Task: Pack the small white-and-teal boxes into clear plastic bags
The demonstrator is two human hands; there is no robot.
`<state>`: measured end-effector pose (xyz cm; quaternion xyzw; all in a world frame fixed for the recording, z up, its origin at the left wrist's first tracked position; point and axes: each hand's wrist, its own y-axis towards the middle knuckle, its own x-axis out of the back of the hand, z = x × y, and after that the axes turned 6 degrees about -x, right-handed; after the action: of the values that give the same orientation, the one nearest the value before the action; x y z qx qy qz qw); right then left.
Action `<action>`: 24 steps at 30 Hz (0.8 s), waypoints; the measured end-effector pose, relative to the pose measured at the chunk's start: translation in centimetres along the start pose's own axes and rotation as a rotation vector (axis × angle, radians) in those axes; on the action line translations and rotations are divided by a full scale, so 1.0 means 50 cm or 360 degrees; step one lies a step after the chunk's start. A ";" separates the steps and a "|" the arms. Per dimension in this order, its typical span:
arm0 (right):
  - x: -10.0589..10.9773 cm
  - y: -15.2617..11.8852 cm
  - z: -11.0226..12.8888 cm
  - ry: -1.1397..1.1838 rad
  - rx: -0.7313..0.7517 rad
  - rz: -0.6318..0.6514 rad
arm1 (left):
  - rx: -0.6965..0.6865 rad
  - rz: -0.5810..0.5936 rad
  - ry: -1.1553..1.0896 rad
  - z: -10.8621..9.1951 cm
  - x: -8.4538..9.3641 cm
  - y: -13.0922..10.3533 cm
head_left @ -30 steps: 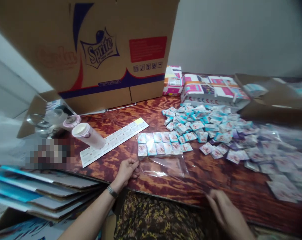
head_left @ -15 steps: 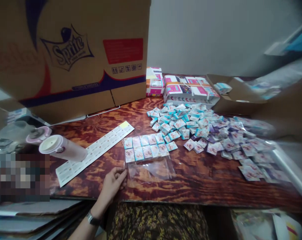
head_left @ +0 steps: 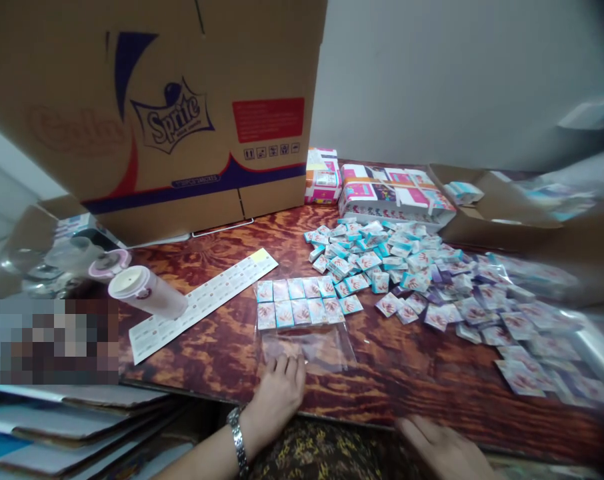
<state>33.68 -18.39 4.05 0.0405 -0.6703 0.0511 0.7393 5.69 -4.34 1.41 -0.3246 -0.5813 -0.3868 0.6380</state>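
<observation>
Near the table's front edge, my left hand point(head_left: 281, 387), with a metal watch on the wrist, has its fingers curled down on the lower edge of a clear plastic bag point(head_left: 307, 350). Two rows of small printed boxes point(head_left: 299, 303) lie flat inside the bag's upper part. My right hand point(head_left: 442, 447) is at the front edge to the right, blurred, its fingers stretched out with nothing visible in them. One loose little box point(head_left: 351, 305) lies against the right side of the rows. Beyond it spreads a heap of similar small boxes point(head_left: 372, 250), blue-edged and purple-edged.
A large cardboard carton point(head_left: 207, 180) stands at the back left. A tumbler point(head_left: 149, 293) lies across a label sheet point(head_left: 217, 293). Wrapped packs point(head_left: 397, 193) and an open carton point(head_left: 497, 223) sit behind the heap. Stacked cardboard point(head_left: 72, 427) is at lower left.
My left hand has moved right, from the bag's left corner to the middle of its lower edge. My right hand has come into view at the front edge. The camera view has shifted.
</observation>
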 end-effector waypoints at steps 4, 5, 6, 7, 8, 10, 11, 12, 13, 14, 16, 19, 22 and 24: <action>0.025 0.125 0.029 0.0003 0.0100 -0.0266 | -0.0086 0.0041 0.0086 0.009 -0.005 0.012; 0.027 0.155 0.032 0.0037 0.0077 -0.0323 | -0.0104 0.0032 0.0091 0.011 -0.004 0.013; 0.027 0.186 0.033 0.0066 0.0045 -0.0373 | -0.0115 0.0027 0.0092 0.012 -0.003 0.015; 0.026 0.217 0.033 0.0076 0.0008 -0.0411 | -0.0119 0.0025 0.0092 0.012 -0.003 0.016; 0.023 0.247 0.032 0.0070 -0.0001 -0.0432 | -0.0114 0.0027 0.0092 0.011 -0.003 0.018; 0.013 0.302 0.029 0.0017 0.0022 -0.0373 | -0.0075 0.0037 0.0096 0.003 -0.006 0.021; 0.007 0.326 0.029 -0.0007 0.0055 -0.0342 | -0.0052 0.0030 0.0102 -0.002 -0.010 0.022; 0.000 0.346 0.029 -0.0023 0.0086 -0.0310 | -0.0031 0.0015 0.0107 -0.008 -0.015 0.023; -0.007 0.363 0.030 -0.0029 0.0119 -0.0287 | -0.0020 -0.0002 0.0107 -0.015 -0.021 0.023; -0.015 0.377 0.031 -0.0027 0.0148 -0.0271 | -0.0023 -0.0013 0.0101 -0.020 -0.026 0.022; -0.028 0.397 0.034 -0.0016 0.0179 -0.0257 | -0.0063 -0.0012 0.0078 -0.028 -0.036 0.019; -0.041 0.410 0.039 -0.0025 0.0136 -0.0260 | -0.0141 -0.0003 0.0056 -0.028 -0.038 0.014; -0.040 0.410 0.048 -0.0066 0.0072 -0.0251 | -0.0159 -0.0009 0.0044 -0.023 -0.033 0.010; -0.034 0.409 0.058 -0.0094 0.0057 -0.0254 | -0.0146 -0.0009 0.0040 -0.023 -0.031 0.010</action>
<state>28.02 1.47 2.45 0.1084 -0.6853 0.0027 0.7201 6.63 -4.89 -0.25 -0.3469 -0.5558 -0.4190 0.6286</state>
